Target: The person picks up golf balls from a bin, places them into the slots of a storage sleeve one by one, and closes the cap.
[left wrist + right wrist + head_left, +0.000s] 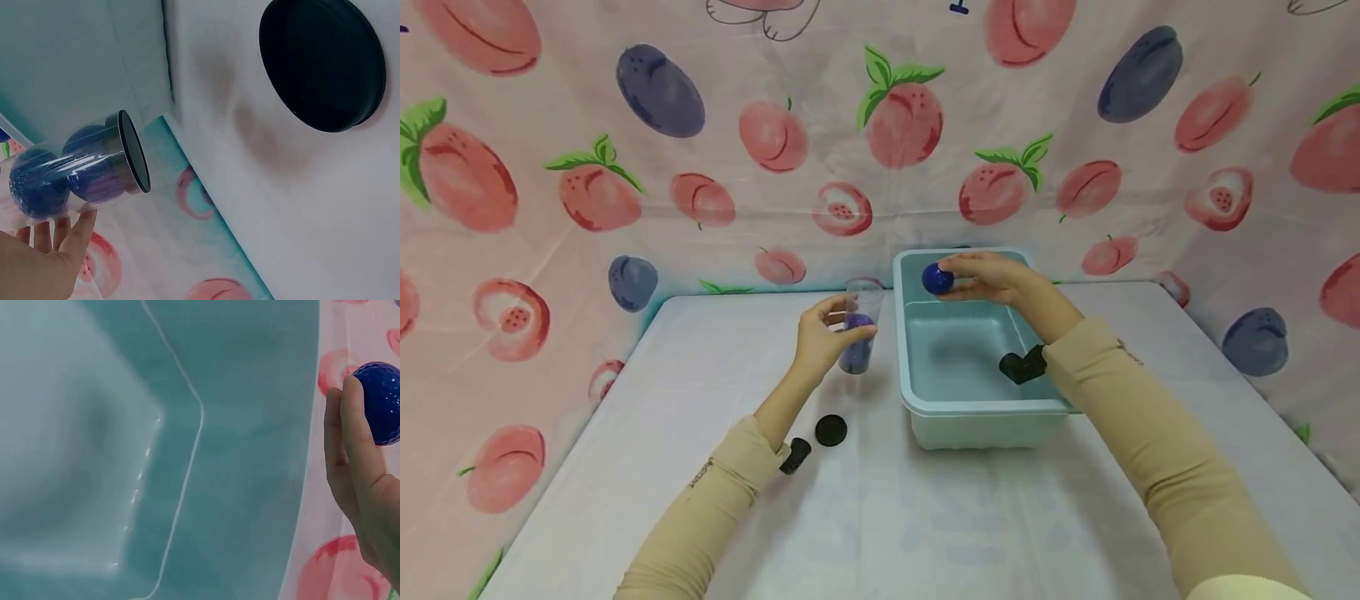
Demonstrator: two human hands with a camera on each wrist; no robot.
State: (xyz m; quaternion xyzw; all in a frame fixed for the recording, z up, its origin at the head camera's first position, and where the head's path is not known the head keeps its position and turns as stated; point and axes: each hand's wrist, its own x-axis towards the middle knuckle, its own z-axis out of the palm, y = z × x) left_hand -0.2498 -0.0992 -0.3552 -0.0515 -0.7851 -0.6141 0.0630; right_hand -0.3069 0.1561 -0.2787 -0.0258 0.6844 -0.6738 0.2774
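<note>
My left hand (822, 340) grips a clear plastic tube (865, 297) upright beside the basin, thumb on the near side. In the left wrist view two blue golf balls (39, 186) sit inside it, above a black end cap (136, 153). My right hand (988, 277) pinches another blue golf ball (937, 279) in its fingertips, over the far part of the pale blue basin (977, 408). That ball is level with the tube's upper part and to its right. The right wrist view shows the dimpled ball (381, 403) partly cut off by the frame edge.
A round black lid (831, 430) lies on the white-covered table (865, 517), nearer than the tube. The basin stands right of the tube. A fruit-print cloth (842, 108) hangs behind the table. Small black devices (795, 456) sit at both wrists.
</note>
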